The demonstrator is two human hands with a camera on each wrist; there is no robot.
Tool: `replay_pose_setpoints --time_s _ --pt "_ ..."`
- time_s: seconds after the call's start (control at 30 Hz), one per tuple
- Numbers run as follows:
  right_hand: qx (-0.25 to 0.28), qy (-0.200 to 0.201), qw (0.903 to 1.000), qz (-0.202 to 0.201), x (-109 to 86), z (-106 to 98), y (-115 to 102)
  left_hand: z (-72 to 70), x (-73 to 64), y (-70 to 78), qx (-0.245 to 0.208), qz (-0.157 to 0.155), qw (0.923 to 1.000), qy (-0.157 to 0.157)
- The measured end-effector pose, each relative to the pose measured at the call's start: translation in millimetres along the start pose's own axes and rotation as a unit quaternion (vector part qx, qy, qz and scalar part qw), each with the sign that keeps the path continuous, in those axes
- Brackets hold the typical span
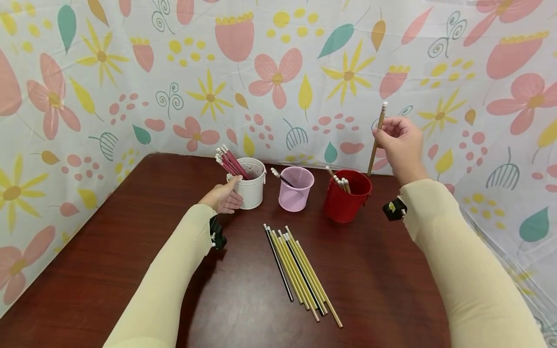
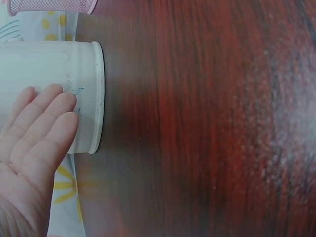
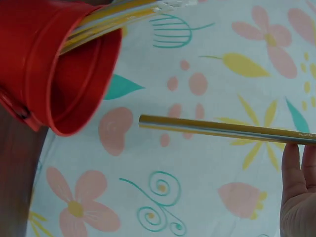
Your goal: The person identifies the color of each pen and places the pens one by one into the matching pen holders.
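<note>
My right hand [image 1: 402, 145] pinches a gold pencil [image 1: 376, 137] near its white eraser end. The pencil hangs tilted beside the red bucket [image 1: 344, 205]; in the right wrist view its lower end stands apart from the bucket's rim. Several gold pencils [image 3: 106, 22] lean inside that bucket. My left hand [image 1: 223, 197] rests against the side of the white bucket [image 1: 252, 195], its fingers [image 2: 61, 131] fairly straight along the wall. Several pink pencils [image 1: 230, 163] with white erasers lean in the white bucket. In the left wrist view the thumb is hidden.
Between the buckets stands a lilac mesh cup [image 1: 294, 198] with a dark pencil [image 1: 283, 179] or two leaning in it. Several gold and black pencils [image 1: 298, 270] lie on the dark wooden table [image 1: 383, 290]. A floral cloth [image 1: 278, 29] hangs behind.
</note>
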State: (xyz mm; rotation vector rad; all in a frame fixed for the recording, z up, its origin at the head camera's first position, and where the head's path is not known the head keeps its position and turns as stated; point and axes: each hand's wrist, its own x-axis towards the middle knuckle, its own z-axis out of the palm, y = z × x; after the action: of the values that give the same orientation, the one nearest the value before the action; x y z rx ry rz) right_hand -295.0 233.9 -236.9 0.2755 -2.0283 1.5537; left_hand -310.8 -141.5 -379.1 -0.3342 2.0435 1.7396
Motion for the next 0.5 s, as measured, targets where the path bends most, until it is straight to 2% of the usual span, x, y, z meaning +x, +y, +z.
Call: replay_pose_setpoints --time_s 0.23,0.5 --pt "-0.039 -0.040 0.9984 0.010 -12.2 8.0 24.7 -0.2 3.5 -0.6 -0.008 0.003 0.9999 -0.006" --pt "-0.122 -0.095 0.9876 0.026 -30.1 17.9 55.6 -1.1 3.4 -2.0 -0.013 0.006 0.9999 -0.007"
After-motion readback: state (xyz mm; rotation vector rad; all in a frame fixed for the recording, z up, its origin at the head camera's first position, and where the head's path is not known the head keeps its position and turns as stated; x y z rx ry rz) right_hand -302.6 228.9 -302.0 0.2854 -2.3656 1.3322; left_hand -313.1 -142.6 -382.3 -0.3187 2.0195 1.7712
